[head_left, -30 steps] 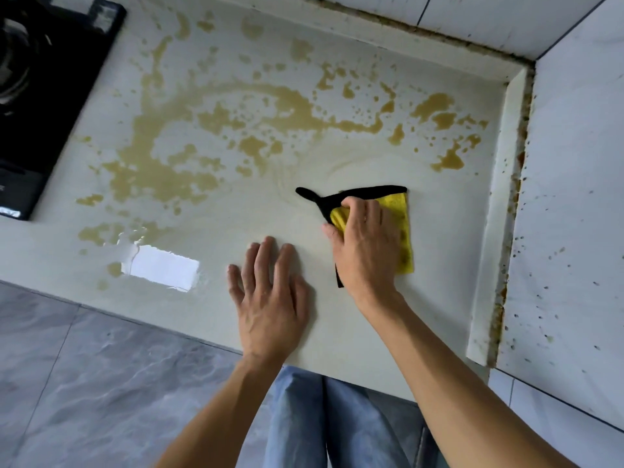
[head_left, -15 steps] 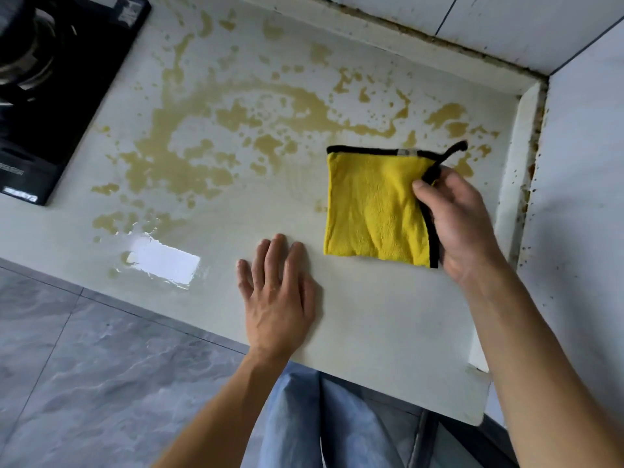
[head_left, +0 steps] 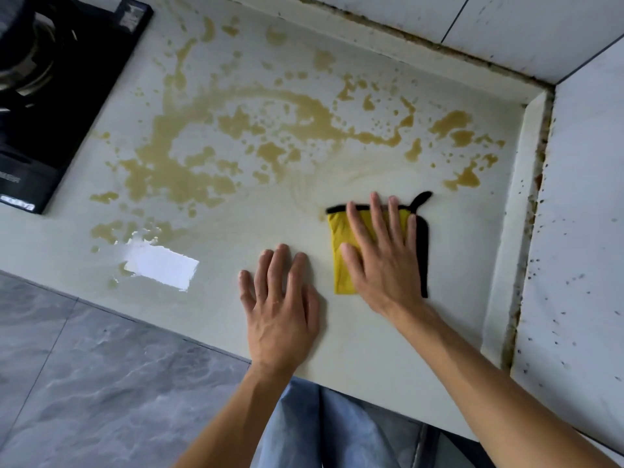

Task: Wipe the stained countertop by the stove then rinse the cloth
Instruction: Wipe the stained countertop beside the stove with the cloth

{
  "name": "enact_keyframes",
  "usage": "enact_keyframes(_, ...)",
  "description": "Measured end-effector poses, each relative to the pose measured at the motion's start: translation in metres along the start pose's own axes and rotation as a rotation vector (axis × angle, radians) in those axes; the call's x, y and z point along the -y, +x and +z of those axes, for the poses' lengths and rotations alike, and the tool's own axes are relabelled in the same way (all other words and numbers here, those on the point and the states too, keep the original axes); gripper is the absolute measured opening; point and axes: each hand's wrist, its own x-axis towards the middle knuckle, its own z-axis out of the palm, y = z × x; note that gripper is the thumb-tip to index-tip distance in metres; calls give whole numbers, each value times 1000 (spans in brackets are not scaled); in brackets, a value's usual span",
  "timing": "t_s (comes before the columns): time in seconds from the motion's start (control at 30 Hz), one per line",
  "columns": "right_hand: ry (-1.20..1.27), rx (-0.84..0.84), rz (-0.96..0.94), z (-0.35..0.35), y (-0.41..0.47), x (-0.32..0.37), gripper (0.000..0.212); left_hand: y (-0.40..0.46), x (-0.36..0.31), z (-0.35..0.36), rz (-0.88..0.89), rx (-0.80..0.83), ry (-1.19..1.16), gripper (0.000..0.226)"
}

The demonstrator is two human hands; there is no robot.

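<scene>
The right hand (head_left: 381, 261) lies flat on the cloth (head_left: 341, 258), its 4 fingers straight and a little spread, the thumb along the cloth's left part; it presses and does not grip. The cloth is yellow, soft and fuzzy, folded to a narrow rectangle with a black hem and a small black loop at its far right corner. It lies on the counter (head_left: 388, 359), just beside the left hand (head_left: 283, 305), which rests flat with straight fingers and holds nothing. The counter is smooth, pale and glossy. Brown stains (head_left: 189, 170), in blots and curved streaks, cover its far part up to the black glass stove (head_left: 67, 106) at the left.
</scene>
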Motion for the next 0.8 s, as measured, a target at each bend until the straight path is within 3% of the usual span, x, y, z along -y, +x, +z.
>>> enact_keyframes(0.1,43,-26,-217,17,-16,23,62,0,2,2,6,-14,-3,52)
enact_keyframes(0.2,71,-30,-314,16,14,29,60,-1,4,4,8,-9,1,54)
enact_keyframes(0.27,38,-18,-306,7,54,25,59,-1,4,4,12,-3,3,55)
enact_keyframes(0.37,36,6,-132,-7,99,3,60,-1,4,5,14,19,20,55)
enact_keyframes(0.47,95,-50,-60,-6,82,-24,57,-3,5,6,19,26,21,56)
enact_keyframes(0.63,37,-38,-215,14,17,9,57,-1,4,5,30,6,22,55)
enact_keyframes(0.8,35,4,-353,8,95,39,56,0,4,5,17,-12,33,59)
